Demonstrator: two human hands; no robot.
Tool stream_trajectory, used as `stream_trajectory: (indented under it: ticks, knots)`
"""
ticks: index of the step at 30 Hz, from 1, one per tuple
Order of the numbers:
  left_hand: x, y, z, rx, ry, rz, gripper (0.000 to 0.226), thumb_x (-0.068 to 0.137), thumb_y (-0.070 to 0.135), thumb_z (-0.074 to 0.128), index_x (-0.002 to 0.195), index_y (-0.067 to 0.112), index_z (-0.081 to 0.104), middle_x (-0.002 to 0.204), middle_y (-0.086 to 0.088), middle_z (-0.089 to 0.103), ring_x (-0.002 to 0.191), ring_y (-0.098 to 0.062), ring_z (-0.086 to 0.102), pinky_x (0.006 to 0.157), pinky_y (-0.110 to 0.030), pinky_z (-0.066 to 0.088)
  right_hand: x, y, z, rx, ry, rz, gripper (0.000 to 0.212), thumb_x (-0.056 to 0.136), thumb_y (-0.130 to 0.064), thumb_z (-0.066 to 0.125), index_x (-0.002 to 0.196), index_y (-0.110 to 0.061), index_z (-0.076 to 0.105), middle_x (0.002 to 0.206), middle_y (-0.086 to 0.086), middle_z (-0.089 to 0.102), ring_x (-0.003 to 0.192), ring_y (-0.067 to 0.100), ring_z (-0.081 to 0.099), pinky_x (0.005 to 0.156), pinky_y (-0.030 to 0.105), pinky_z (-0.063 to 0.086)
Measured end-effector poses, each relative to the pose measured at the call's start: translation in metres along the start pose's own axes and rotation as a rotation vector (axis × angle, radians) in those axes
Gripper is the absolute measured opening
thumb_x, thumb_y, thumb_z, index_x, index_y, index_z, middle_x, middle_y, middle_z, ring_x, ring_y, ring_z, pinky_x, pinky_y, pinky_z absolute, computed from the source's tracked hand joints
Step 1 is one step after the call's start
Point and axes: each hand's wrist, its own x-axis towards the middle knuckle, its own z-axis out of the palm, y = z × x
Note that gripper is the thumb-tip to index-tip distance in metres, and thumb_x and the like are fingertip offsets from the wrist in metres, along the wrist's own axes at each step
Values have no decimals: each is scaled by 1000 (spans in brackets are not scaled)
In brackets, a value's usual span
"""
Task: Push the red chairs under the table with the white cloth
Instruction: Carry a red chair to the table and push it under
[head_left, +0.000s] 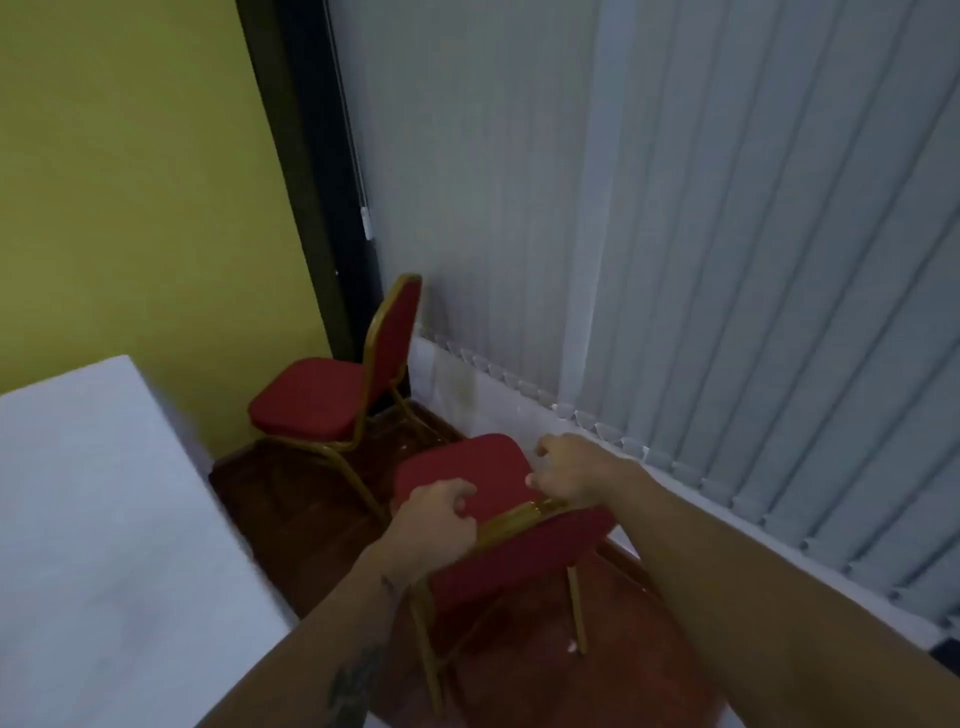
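Hands meet at the top rail of the near chair (498, 519). The left hand (434, 519) is curled over the gold rim at the left end of the backrest, fingers wrapped to the front, gripping it. The right hand (569, 473) sits at the right end of the same rail with fingers bent and loosely spread; whether it really clasps the rim or only rests against it cannot be told.

This chair stands on the dark wooden floor (291, 509), its back towards the person and its red seat pointing away, angled up and left towards the far corner. Its gold legs splay out below the backrest. A strip of bare floor separates its left side from the table (104, 519), whose white cloth hangs down at the near edge; the chair is beside the table, not under it. On the right, the chair comes close to the pale sill below the vertical blinds (727, 260).

The far chair (332, 384) stands in the corner, well apart from the near one, with open floor between them. Its back is against the blinds and dark window frame, its seat facing left towards the yellow wall (130, 182) and the table's far corner.
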Motion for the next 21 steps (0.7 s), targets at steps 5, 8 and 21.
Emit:
stream_trajectory:
  ticks: [5, 8, 21]
  knots:
    - [24, 11, 28, 73, -67, -69, 64, 73, 32, 54, 137, 27, 58, 128, -2, 65, 119, -24, 61, 102, -37, 50, 5, 32, 10, -7, -94, 31, 37, 98, -55, 49, 105, -29, 75, 107, -5, 67, 104, 23, 60, 97, 44, 42]
    - [29, 18, 40, 89, -131, -106, 56, 74, 27, 55, 129, 28, 62, 123, -1, 66, 113, -25, 62, 98, -38, 52, 2, 42, 14, 8, -73, 29, 47, 103, -58, 40, 100, -27, 75, 94, -6, 64, 92, 18, 54, 95, 45, 30]
    - [53, -15, 53, 233, -187, -217, 44, 72, 24, 55, 114, 29, 68, 112, -4, 72, 104, -29, 68, 89, -35, 56, 20, 40, 42, 210, -11, 148, 38, 99, -45, 35, 87, -21, 62, 101, 3, 57, 113, 26, 41, 101, 48, 37]
